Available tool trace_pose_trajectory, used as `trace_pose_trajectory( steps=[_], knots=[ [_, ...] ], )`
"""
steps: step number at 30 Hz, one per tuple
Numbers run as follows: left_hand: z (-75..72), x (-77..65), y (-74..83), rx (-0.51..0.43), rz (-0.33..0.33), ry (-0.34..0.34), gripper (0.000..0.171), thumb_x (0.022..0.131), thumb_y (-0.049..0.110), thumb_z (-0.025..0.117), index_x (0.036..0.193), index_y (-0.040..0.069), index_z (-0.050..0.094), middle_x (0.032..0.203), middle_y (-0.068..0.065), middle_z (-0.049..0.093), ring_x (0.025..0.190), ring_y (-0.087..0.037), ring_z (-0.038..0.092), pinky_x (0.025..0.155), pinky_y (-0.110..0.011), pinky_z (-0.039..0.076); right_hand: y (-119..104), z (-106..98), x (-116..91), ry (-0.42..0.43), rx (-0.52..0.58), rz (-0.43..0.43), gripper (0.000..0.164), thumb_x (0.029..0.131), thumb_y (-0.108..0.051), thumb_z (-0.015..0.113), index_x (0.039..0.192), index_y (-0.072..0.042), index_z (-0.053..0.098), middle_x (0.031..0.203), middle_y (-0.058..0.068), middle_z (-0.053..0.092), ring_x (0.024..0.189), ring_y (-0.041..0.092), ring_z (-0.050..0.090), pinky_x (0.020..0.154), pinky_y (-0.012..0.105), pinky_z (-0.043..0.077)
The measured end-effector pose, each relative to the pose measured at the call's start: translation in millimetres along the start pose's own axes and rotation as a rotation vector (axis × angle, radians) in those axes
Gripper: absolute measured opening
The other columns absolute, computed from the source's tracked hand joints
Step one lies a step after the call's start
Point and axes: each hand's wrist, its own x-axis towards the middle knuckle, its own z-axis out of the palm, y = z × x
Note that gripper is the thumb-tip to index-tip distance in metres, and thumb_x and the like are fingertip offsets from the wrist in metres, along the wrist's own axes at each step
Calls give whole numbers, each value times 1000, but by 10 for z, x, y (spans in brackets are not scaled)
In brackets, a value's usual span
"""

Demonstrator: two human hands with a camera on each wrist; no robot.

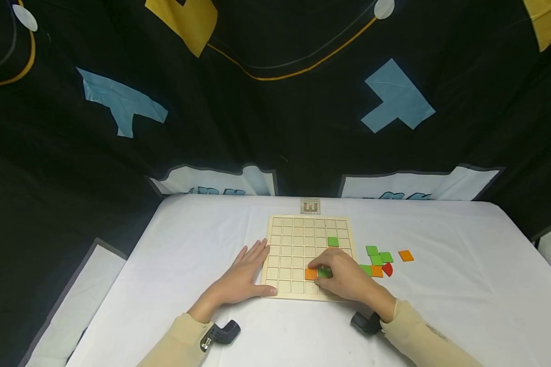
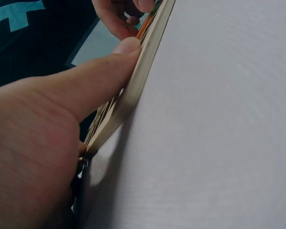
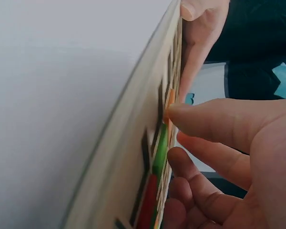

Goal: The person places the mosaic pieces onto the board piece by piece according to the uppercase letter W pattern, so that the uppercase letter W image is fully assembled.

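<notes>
A pale wooden grid board [image 1: 284, 251] lies on the white table. My left hand [image 1: 243, 278] rests at its left side with straight, spread fingers, the thumb on the front left corner. Over the lower right part of the board, my right hand [image 1: 344, 275] pinches an orange square tile [image 1: 310, 274] between thumb and index finger, down at the grid. A green tile [image 1: 324, 272] sits beside it, partly under the hand. Farther up the board is another green tile [image 1: 332, 241], with an orange one partly hidden below it. In the right wrist view, a red tile [image 3: 147, 202] shows on the board.
Right of the board lie several loose green tiles [image 1: 385, 257], an orange tile [image 1: 376, 271], a red quarter-round piece [image 1: 387, 269] and a separate orange tile [image 1: 406, 256]. A small patterned card [image 1: 310, 206] lies behind the board. Black patterned cloth [image 1: 275, 127] hangs behind the table.
</notes>
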Motion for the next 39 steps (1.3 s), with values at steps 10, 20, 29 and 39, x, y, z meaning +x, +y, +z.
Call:
trace_pose_trajectory(
  steps=[10, 20, 29, 39],
  knots=[
    [-9, 1, 11, -7, 4, 3, 108, 85, 57, 72, 158, -4, 20, 167, -17, 10, 154, -32, 4, 123, -52, -1, 81, -215, -103, 54, 42, 55, 31, 81, -7, 82, 112, -12, 76, 111, -4, 70, 105, 21, 60, 90, 42, 52],
    [-16, -14, 26, -20, -3, 0, 108, 85, 57, 72, 157, -5, 21, 167, -18, 10, 154, -33, 4, 123, -53, -1, 259, -376, -224, 80, 85, 150, 31, 85, -9, 79, 115, -8, 75, 106, -1, 70, 95, 22, 59, 78, 37, 52],
    [-11, -20, 14, -19, -1, 0, 107, 85, 58, 71, 157, -5, 21, 167, -18, 10, 154, -33, 4, 123, -53, -1, 439, -462, -312, 122, 53, 208, 31, 84, -10, 79, 115, -8, 74, 110, 3, 70, 91, 24, 57, 72, 34, 49],
    [-4, -1, 5, -7, 9, 6, 109, 85, 58, 71, 158, -3, 19, 167, -16, 9, 154, -32, 5, 123, -52, 0, 665, -624, -402, 162, 41, 259, 31, 86, -12, 78, 116, -5, 73, 109, 8, 69, 91, 24, 60, 75, 40, 52]
  ],
)
